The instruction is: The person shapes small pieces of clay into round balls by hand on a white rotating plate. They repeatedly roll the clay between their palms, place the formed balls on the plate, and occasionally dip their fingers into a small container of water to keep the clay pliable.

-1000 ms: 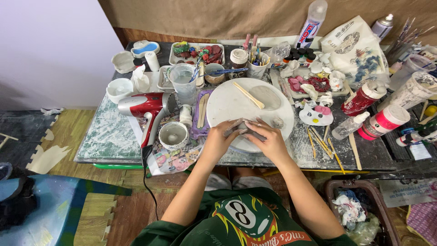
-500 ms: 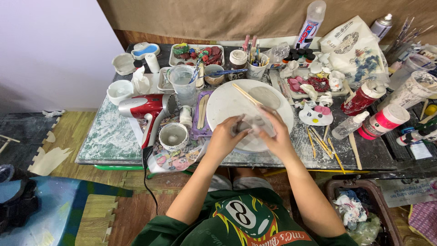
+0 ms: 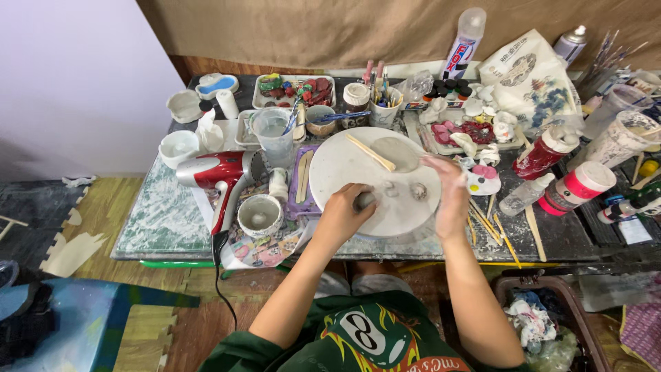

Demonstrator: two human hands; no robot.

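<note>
A round white board (image 3: 344,169) lies on the table in front of me. My left hand (image 3: 341,215) rests on its near edge, fingers curled around a small grey clay lump (image 3: 363,200). My right hand (image 3: 449,195) is motion-blurred and lies flat along the board's right rim, with nothing in it. On the board are two small clay pieces (image 3: 390,187) (image 3: 418,191), a flat grey clay disc (image 3: 401,153) and a wooden stick (image 3: 370,152).
A red hair dryer (image 3: 210,172) and a small grey bowl (image 3: 259,213) sit left of the board, with a plastic cup of water (image 3: 273,134) behind them. Red-capped bottles (image 3: 547,153), painted figures and wooden sticks crowd the right side. A bin of rags (image 3: 544,324) stands below on the right.
Both hands were together at the board's near edge. They have parted: the right one swung out to the right rim, and the left one stayed near with the lump.
</note>
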